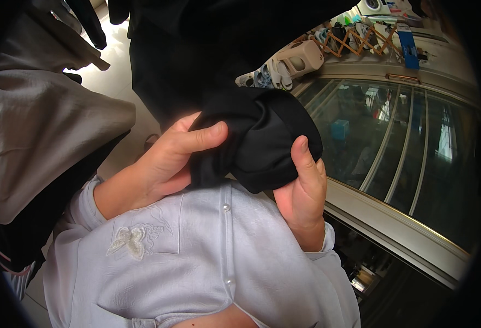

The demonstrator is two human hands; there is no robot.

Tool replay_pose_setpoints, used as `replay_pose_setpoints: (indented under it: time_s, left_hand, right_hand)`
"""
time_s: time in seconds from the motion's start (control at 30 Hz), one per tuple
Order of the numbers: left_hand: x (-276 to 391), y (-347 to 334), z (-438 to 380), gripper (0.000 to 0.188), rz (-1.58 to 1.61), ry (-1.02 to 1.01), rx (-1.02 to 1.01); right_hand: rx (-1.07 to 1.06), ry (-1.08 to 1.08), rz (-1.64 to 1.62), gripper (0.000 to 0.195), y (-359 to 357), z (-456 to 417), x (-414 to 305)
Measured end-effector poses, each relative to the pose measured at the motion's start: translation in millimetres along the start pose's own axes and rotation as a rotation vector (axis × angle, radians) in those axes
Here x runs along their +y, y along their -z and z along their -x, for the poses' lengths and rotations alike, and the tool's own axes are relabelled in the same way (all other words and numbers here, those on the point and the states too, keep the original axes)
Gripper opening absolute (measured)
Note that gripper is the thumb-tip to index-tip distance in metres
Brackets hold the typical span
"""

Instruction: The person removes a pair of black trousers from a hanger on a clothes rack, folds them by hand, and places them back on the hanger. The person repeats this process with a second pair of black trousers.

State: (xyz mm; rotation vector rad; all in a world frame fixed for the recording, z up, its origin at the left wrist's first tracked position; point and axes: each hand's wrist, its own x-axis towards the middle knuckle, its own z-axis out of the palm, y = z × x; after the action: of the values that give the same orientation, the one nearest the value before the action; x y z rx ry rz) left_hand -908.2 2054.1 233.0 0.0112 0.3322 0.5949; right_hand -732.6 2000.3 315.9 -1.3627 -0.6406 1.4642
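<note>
Both of my hands hold a bunched piece of black cloth point(256, 135), part of a garment, in front of my chest. My left hand point(162, 160) grips its left side, the thumb lying on top and the fingers mostly hidden behind. On the right, my right hand point(306, 188) pinches the rounded edge of the cloth, its thumb pointing up along the front. Behind the held part, more black fabric point(175, 53) hangs and spreads to the top of the view.
Grey-brown garments point(52, 127) hang close at the left. A glass sliding door point(367, 139) with a pale frame stands at the right. Beyond are a wooden lattice rack point(347, 43), a beige plastic stool point(306, 57) and several shoes point(279, 74). Tiled floor point(117, 53) shows at the upper left.
</note>
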Motion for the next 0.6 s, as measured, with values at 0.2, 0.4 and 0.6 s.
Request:
replay_pose_setpoints:
  time_s: [0.2, 0.4, 0.6]
  left_hand:
    - [-0.6, 9.9, 0.6, 0.046, 0.018, -0.018, -0.065]
    - [2.8, 2.2, -0.6, 0.047, 0.269, 0.052, -0.099]
    - [18.0, 39.4, -1.9, 0.025, -0.555, -0.059, -0.037]
  right_hand:
    - [0.021, 0.014, -0.054, 0.053, 0.2, 1.3, 2.8]
    - [0.051, 0.035, -0.122, 0.05, 0.9, -0.6, 7.1]
    - [0.108, 0.197, 0.346, 0.023, 41.1, -22.8, 7.7]
